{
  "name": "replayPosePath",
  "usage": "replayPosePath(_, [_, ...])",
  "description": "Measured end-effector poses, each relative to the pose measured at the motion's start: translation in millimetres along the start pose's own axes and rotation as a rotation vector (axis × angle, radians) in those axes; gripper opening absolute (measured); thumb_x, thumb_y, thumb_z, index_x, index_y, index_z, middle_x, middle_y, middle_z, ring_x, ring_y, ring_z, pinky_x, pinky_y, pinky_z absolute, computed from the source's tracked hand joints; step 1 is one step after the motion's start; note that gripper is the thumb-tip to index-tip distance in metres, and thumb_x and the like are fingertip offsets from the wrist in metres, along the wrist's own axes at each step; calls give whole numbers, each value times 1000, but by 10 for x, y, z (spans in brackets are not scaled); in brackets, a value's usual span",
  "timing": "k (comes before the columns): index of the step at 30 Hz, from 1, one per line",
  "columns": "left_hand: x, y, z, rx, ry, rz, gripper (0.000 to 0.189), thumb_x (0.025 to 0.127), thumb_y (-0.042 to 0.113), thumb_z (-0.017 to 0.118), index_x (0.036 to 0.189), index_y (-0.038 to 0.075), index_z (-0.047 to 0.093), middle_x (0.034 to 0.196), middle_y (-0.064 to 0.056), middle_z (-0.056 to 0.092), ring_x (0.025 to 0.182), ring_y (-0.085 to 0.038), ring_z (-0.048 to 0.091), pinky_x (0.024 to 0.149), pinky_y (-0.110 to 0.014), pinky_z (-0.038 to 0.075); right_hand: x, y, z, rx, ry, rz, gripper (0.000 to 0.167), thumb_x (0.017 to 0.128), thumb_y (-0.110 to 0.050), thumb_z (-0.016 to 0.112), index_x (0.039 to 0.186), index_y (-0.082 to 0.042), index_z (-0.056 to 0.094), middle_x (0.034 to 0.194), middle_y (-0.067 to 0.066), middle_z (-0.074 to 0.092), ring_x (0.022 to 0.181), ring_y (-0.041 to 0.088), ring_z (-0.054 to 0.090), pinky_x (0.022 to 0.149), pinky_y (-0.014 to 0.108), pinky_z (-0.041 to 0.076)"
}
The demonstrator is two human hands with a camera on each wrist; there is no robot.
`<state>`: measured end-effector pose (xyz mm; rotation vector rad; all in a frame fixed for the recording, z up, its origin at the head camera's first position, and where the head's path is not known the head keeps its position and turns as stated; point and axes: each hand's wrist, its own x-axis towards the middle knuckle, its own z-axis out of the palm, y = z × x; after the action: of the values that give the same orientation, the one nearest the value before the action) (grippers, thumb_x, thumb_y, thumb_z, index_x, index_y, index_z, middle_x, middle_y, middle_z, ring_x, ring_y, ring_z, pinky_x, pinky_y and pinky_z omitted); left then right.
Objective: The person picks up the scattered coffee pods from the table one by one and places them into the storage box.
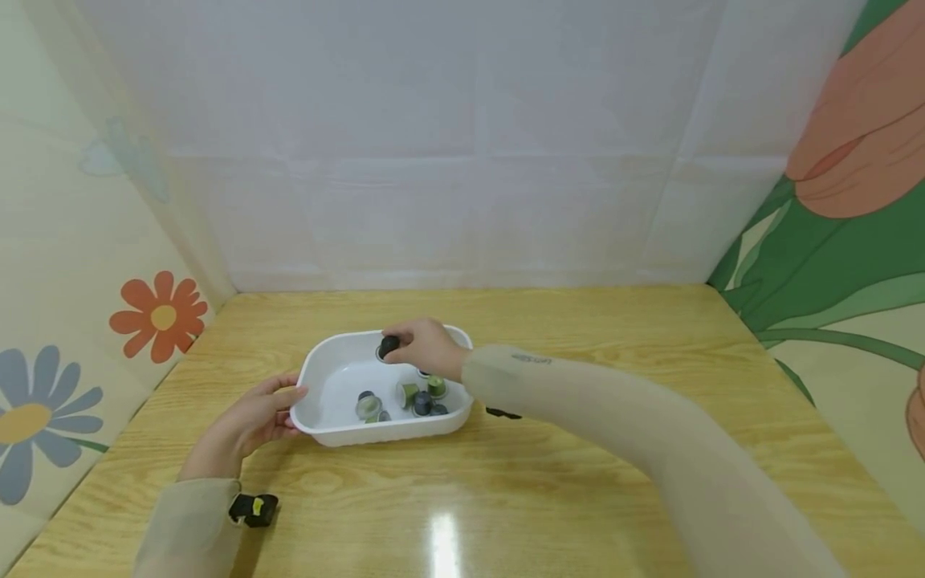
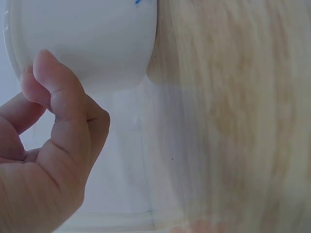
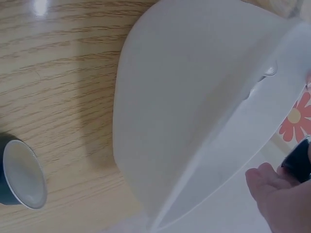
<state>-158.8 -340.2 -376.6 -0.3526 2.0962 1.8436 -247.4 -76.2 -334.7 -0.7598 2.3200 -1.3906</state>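
Fingers (image 1: 393, 339) of the right hand (image 1: 426, 347) pinch a small dark round coffee capsule (image 1: 389, 346) above the far inner part of the white rectangular plastic basin (image 1: 323, 365), with the long beige sleeve reaching in from the right. Relaxed, loosely straight fingers of the left hand (image 1: 249, 421) rest against the basin's left outer wall, touching it near the rim; the left wrist view shows the thumb (image 2: 58, 97) against the white wall (image 2: 87, 43).

Inside the basin lies a cluster of capsules (image 1: 405, 397), some green and some dark grey, gathered toward its near right corner. The basin sits on the light wooden tabletop (image 1: 578, 337).

One more dark capsule with a silvery foil face (image 3: 22, 174) lies on the tabletop just beside the basin's right outer wall. A black and yellow wrist device (image 1: 254, 509) shows by the left sleeve.
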Motion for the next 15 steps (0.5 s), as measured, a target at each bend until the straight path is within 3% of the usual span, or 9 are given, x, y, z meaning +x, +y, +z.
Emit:
replayPosePath(4, [4,0,4,10,-6,4,45,104,18,46,137,-4,25,75,0,59,63,-10,58,60,-25,54,2,-24,4,12,2,30,46,88,-4,72,131,0,59,120,14,65,110,20,62,86,23,51])
replayPosePath(8, [4,3,5,25,-12,11,47,104,18,45,138,-6,24,76,-1,58,63,-10,58,60,-24,54,-11,-17,3,2,-10,55,48,89,-10,71,135,-4,56,131,9,60,121,21,55,95,26,47])
replayPosePath(15, [-7,6,4,25,-1,-2,46,104,18,46,137,-5,25,77,-1,59,63,-10,58,61,-25,54,-88,24,-62,14,-22,24,49,92,-14,69,138,-5,53,139,7,53,129,23,49,102,31,42])
